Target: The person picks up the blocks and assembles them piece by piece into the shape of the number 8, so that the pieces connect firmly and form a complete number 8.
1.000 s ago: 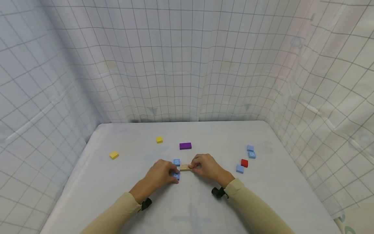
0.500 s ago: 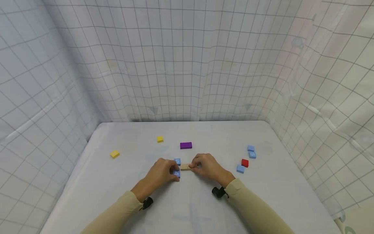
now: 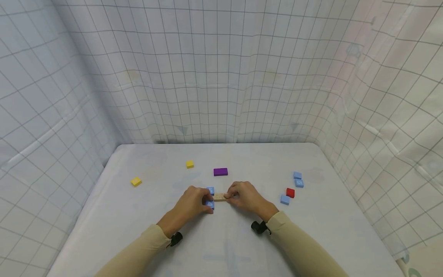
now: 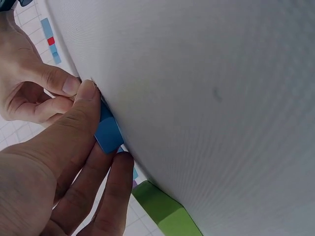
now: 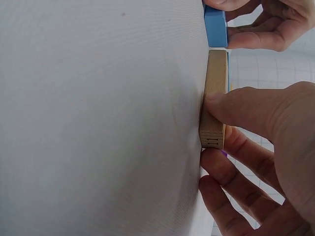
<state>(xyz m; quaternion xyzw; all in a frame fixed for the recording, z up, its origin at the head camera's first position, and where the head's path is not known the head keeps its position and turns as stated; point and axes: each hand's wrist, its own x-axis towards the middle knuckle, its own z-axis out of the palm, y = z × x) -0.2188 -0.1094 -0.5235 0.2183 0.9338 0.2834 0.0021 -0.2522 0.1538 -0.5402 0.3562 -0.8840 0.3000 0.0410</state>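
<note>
Between the thumb and fingers of my left hand [image 3: 192, 203] is a blue number tile [image 3: 210, 205], low on the white table. A second blue number tile [image 3: 210, 190] lies just beyond it, partly covered by the left fingers. My right hand [image 3: 245, 196] pinches the right end of a small wooden block [image 3: 219, 197], whose left end sits close beside the two blue tiles. In the right wrist view the thumb presses the near side of the wooden block [image 5: 215, 81], and a narrow gap separates it from the held blue tile [image 5: 216, 29].
Beyond the hands lie a purple block [image 3: 220, 172] and a yellow tile [image 3: 189, 164]. Another yellow tile [image 3: 136, 181] is at the left. On the right are a red block [image 3: 290, 192] and several blue tiles [image 3: 285, 199]. Grid-patterned curtains [image 3: 221, 88] enclose the table.
My left hand has edged slightly forward with the blue tile, bringing it nearer the other blue tile. The right hand stays on the wooden block, nearly still.
</note>
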